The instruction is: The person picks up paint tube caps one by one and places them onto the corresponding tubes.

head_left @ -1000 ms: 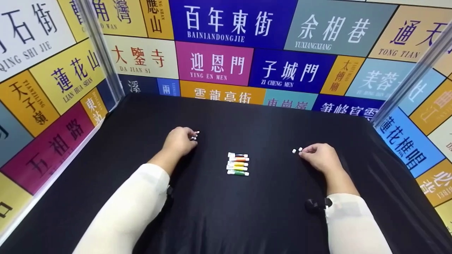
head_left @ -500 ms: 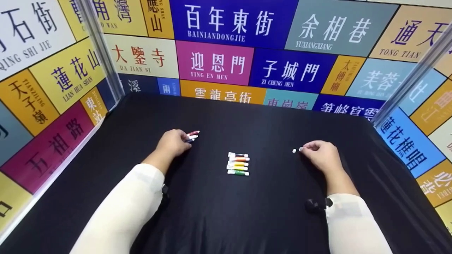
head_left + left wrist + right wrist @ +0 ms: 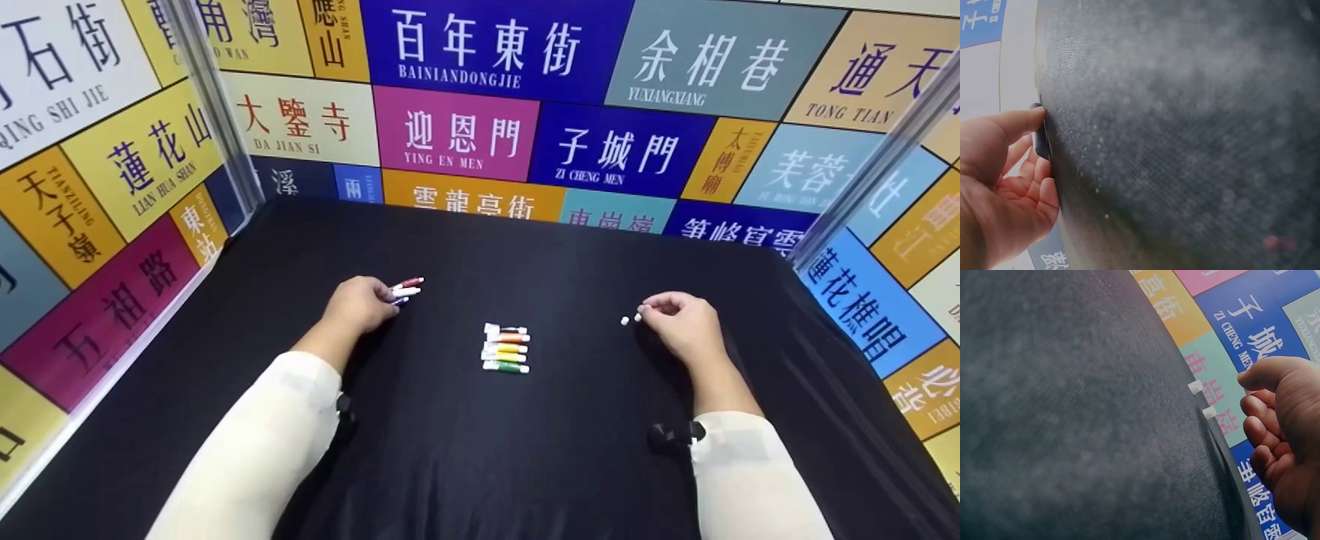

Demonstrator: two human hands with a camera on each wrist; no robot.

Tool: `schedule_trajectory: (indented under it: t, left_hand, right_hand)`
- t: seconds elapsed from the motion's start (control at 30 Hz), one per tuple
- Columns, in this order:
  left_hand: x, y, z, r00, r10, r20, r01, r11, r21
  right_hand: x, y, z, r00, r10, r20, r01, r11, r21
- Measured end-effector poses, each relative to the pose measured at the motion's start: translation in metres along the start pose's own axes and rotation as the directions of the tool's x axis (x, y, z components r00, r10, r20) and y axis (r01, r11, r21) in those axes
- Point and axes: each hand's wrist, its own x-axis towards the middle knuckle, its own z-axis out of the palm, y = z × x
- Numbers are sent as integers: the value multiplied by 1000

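Note:
My left hand (image 3: 360,304) lies at a small group of little paint tubes at the left of the black cloth: a red paint tube (image 3: 411,283), a white paint tube (image 3: 407,292) and a dark blue paint tube (image 3: 400,301). Its thumb and fingers pinch a dark tube (image 3: 1040,138) by its ends in the left wrist view. My right hand (image 3: 684,319) hovers beside two small white pieces (image 3: 1195,387), thumb against curled fingers. A pale sliver shows between thumb and forefinger; I cannot tell whether something is held there.
Several paint tubes (image 3: 507,349), with dark, orange, yellow and green labels, lie stacked side by side at the centre of the black cloth (image 3: 480,442). Coloured panels with printed characters (image 3: 454,135) stand around the table at the back and sides.
My left hand has drawn back to the left, uncovering more of the red, white and blue tubes. My right hand has shifted slightly away from me, past the white pieces, which stay in place.

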Motion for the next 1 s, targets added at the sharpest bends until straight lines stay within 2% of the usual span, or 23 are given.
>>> schedule_trajectory:
  t: [0.23, 0.53, 0.77, 1.0]
  left_hand:
    - [-1, 0, -2, 1000, -19, -16, 18, 998, -63]
    - [-3, 8, 0, 999, -26, -38, 20, 986, -164]
    - [-5, 19, 4, 997, 4, -76, -21, 972, -233]
    - [-10, 34, 7, 994, 28, -102, -57, 956, -288]
  right_hand:
    - [0, -5, -1, 1000, -7, -18, 8, 1000, 24]
    - [-2, -5, -1, 999, -16, -29, 17, 999, 40]
    - [-1, -14, -2, 998, -44, -33, 46, 998, 39]
    - [-3, -34, -8, 995, -81, -56, 84, 995, 60]
